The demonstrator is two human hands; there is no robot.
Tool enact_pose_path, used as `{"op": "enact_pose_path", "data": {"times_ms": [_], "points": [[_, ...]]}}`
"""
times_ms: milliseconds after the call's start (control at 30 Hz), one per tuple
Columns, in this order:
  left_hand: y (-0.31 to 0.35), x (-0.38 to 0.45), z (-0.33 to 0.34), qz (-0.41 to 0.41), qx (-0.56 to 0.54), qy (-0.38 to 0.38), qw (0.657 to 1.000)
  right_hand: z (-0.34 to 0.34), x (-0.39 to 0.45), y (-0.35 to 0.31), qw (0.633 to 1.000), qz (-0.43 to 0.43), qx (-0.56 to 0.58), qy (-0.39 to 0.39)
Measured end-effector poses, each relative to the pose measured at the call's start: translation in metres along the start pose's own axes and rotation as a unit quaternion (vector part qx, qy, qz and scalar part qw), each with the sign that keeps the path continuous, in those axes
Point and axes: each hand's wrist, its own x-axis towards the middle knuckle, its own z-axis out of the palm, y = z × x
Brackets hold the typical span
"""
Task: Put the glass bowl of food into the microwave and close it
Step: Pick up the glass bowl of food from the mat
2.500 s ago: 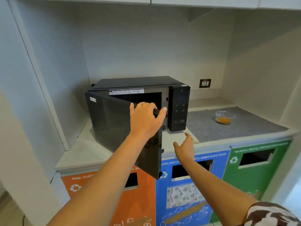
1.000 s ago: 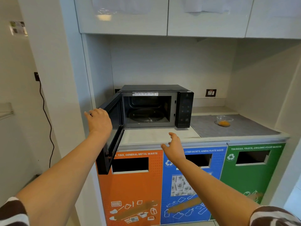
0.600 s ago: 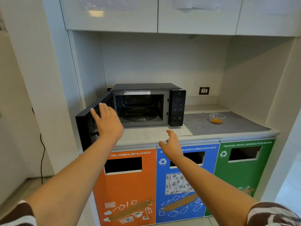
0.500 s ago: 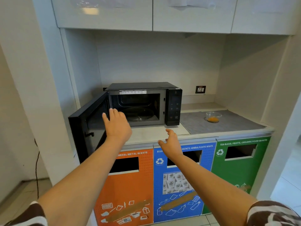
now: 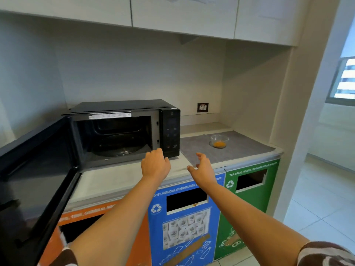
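Since half a second ago the left hand (image 5: 156, 164) has left the microwave door (image 5: 36, 181) and swung rightward to hover over the front edge of the counter (image 5: 115, 179), just before the lower right corner of the oven, while the view has closed in and tipped so the door now fills the left side. At the far left that black door stands wide open, swung out past the counter's front edge. Next comes the microwave (image 5: 124, 129) itself, set toward the back left of the counter, its cavity bare with the round turntable (image 5: 121, 145) showing and the dark control panel (image 5: 171, 135) on its right side. The left hand, palm down with fingers loosely curled, grasps nothing. Just right of it the right hand (image 5: 202, 169) is released too, fingers spread and pointing up toward the mat, touching nothing. Further right a grey mat (image 5: 236, 148) covers the right end of the counter, and the glass bowl (image 5: 219, 141) sits upright on it near its back edge, orange food in the bottom, well apart from both hands. A wall socket (image 5: 202, 107) is on the back wall above it. Below the counter's front edge run the orange bin (image 5: 134, 252), blue bin (image 5: 184, 227) and green bin (image 5: 249, 196)
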Motion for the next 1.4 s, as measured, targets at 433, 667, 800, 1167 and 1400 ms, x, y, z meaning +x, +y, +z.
{"op": "enact_pose_path", "data": {"times_ms": [433,667,800,1167,1400], "points": [[0.043,0.141,0.141,-0.043,-0.201,-0.112,0.972,-0.019,0.159,0.061,0.993,0.084,0.022,0.082],[0.069,0.168,0.207,-0.073,-0.308,-0.134,0.939,-0.030,0.190,0.110,0.977,0.127,0.106,0.136],[0.085,0.186,0.246,-0.084,-0.336,-0.141,0.927,-0.036,0.216,0.137,0.957,0.160,0.175,0.166],[0.121,0.266,0.361,-0.153,-0.392,-0.108,0.901,-0.061,0.331,0.201,0.926,0.190,0.258,0.198],[0.138,0.307,0.416,-0.250,-0.509,0.026,0.823,-0.078,0.397,0.256,0.911,0.170,0.313,0.209]]}}
